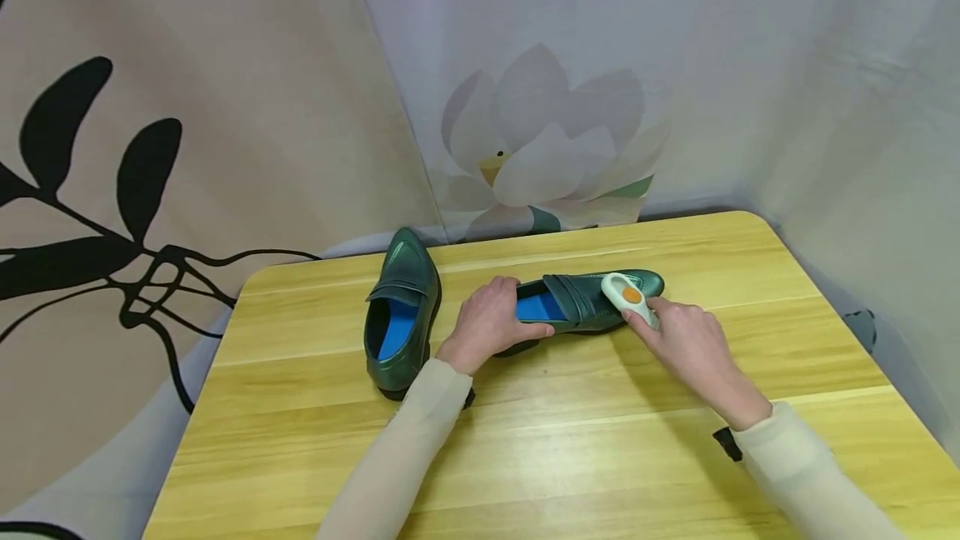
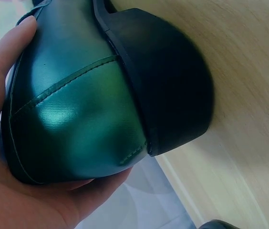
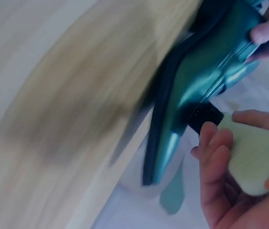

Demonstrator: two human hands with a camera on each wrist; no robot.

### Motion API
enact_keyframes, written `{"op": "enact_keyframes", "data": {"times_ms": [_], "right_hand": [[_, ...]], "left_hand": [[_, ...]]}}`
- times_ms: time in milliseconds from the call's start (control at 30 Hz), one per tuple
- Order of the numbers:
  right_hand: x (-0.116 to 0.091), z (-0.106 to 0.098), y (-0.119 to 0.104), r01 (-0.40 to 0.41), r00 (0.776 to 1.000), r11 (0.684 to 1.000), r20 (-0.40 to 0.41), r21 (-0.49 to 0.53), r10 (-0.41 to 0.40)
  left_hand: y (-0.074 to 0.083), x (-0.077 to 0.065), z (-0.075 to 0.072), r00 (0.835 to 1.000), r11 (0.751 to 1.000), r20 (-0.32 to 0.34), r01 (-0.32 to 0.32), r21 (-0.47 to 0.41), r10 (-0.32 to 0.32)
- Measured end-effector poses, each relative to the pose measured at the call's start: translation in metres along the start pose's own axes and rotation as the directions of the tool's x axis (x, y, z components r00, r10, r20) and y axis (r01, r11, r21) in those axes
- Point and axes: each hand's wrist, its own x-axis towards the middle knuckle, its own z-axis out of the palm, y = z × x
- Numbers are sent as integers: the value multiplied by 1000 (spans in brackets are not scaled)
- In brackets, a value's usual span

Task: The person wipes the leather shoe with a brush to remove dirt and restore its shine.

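Observation:
A dark green loafer (image 1: 588, 304) with a blue insole (image 1: 542, 307) lies across the table, toe to the right. My left hand (image 1: 483, 322) grips it round the heel, thumb along the near side; the left wrist view shows the stitched heel (image 2: 77, 119) between thumb and fingers. In my right hand (image 1: 692, 350) is a small white brush (image 1: 624, 293) with an orange spot, held over the toe end. The right wrist view shows its black bristles (image 3: 205, 116) against the loafer's upper. Some of the brush is hidden by my fingers.
A matching green loafer (image 1: 405, 273) stands left of my left hand, toe toward the back edge. Both are on a wooden table (image 1: 540, 457) with rounded back corners. Printed fabric (image 1: 555, 23) hangs behind and beside the table.

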Motion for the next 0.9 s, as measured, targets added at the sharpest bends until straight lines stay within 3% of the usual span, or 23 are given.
{"op": "enact_keyframes", "data": {"times_ms": [233,433,600,900], "right_hand": [[-1,-10,21,-42,998,998,-47,-46,39],[0,-5,2,19,998,999,-66,-50,-23],[0,1,-10,34,999,999,-20,-15,-35],[-4,-9,22,-42,998,997,-46,-67,39]], "left_hand": [[1,0,0,1000,1000,-3,2,-2,-2],[1,0,0,1000,1000,-3,4,3,-4],[1,1,3,1000,1000,0,5,1,-5],[1,1,2,1000,1000,6,11,-4,-11]]}}
